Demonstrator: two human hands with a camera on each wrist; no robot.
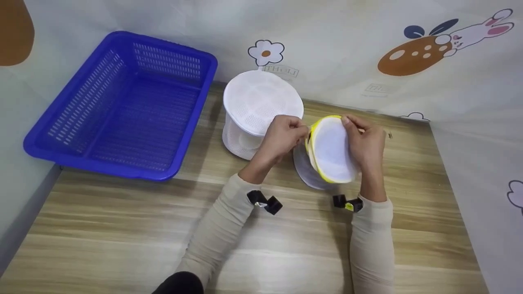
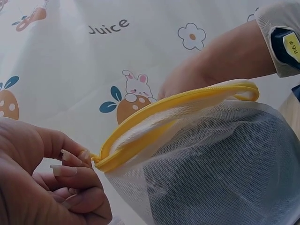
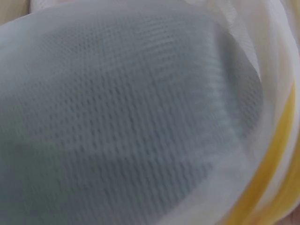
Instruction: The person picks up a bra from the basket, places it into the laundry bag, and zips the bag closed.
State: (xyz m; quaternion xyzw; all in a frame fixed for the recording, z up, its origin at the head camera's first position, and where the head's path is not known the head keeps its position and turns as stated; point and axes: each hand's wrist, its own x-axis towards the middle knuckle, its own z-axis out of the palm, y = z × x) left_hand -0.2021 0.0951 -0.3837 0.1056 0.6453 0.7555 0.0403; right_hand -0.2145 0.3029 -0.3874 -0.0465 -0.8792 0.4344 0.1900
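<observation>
A white mesh laundry bag (image 1: 333, 153) with a yellow zipper (image 2: 140, 115) around its top stands tilted on the table, its round lid facing the right hand. At the zipper's left end my left hand (image 1: 284, 136) pinches the yellow zipper pull (image 2: 95, 158) between thumb and finger. My right hand (image 1: 367, 141) grips the far right rim of the bag. Part of the zipper gapes in the left wrist view, and dark material shows through the mesh. Mesh and yellow trim fill the blurred right wrist view, which hides the right fingers.
Behind my left hand stands another white mesh laundry bag (image 1: 261, 100), round and upright. A blue plastic basket (image 1: 139, 173) with slotted sides sits at the left. A printed cloth (image 1: 335, 61) hangs behind the wooden table (image 1: 122, 241).
</observation>
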